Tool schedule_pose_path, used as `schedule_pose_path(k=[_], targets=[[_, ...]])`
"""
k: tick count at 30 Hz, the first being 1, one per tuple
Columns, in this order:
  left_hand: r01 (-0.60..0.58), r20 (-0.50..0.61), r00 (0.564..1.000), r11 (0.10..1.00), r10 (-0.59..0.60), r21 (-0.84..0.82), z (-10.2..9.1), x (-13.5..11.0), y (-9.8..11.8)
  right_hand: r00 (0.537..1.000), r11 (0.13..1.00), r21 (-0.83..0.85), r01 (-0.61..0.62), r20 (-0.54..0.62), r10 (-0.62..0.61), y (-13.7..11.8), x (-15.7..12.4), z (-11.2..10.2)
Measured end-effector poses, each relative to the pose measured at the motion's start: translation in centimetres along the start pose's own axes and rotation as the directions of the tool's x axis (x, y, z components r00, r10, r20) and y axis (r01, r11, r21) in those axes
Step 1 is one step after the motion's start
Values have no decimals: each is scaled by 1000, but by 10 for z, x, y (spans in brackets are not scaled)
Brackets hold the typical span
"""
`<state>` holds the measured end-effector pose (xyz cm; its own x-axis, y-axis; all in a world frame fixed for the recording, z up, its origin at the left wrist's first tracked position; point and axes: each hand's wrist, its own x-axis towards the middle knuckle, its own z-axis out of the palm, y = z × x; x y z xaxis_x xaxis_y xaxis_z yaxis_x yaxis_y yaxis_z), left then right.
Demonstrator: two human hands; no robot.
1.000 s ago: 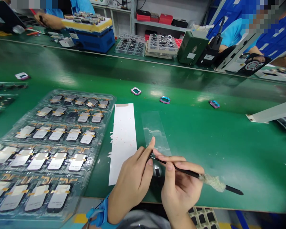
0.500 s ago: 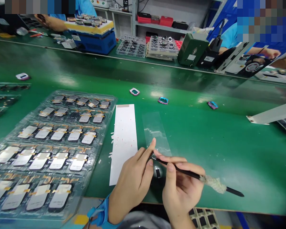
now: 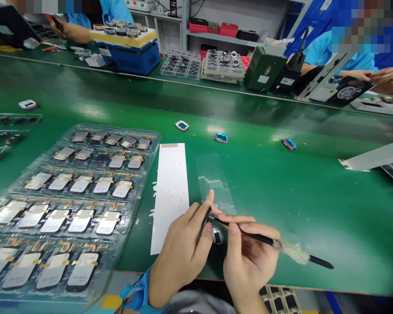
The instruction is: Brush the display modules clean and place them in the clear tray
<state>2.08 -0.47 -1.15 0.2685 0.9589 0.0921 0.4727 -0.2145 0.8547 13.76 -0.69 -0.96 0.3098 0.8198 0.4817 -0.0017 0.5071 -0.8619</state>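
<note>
My left hand, in a blue wrist strap, is closed on a small dark-edged part with a shiny patch and a black rectangle; fingers hide much of it. My right hand grips a slim black hand tool wrapped in whitish material near its rear end. The tool's front tip meets the part beside my left fingertips. A clear plastic sheet lies beyond my fingers. Left of it is a white paper strip with tiny pale scraps.
A clear tray of silver-backed screens fills the left side. Several small watch-like frames, one being a blue-faced frame, lie on the green belt behind. Co-workers' hands, a blue box and stacked trays are across. A white bar juts in from the right.
The small frames at the back have shifted slightly left. My right hand and its tool moved a touch left. Across the bench, the right co-worker's hands have come together.
</note>
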Motion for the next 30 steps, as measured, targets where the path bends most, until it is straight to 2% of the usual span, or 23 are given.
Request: schedule_pose_path(k=[4,9,16,21,30], targets=[[1,-12,1000,1000,-1,17,-1,1,0,1000,998,54,-24,9,23,-1,1,0],[-16,-28,999,997,18,72,0,5,-1,999,995,96,-26,-40,30,-2,2,0],[-12,-28,1000,995,14,97,2,3,-2,999,997,68,-28,22,26,0,-1,0],[-8,-27,1000,994,11,106,1,4,-1,1000,1000,11,-11,-3,11,1,-1,-1],[-11,-23,1000,998,12,68,0,3,-1,1000,1000,30,-7,-10,7,0,0,1]])
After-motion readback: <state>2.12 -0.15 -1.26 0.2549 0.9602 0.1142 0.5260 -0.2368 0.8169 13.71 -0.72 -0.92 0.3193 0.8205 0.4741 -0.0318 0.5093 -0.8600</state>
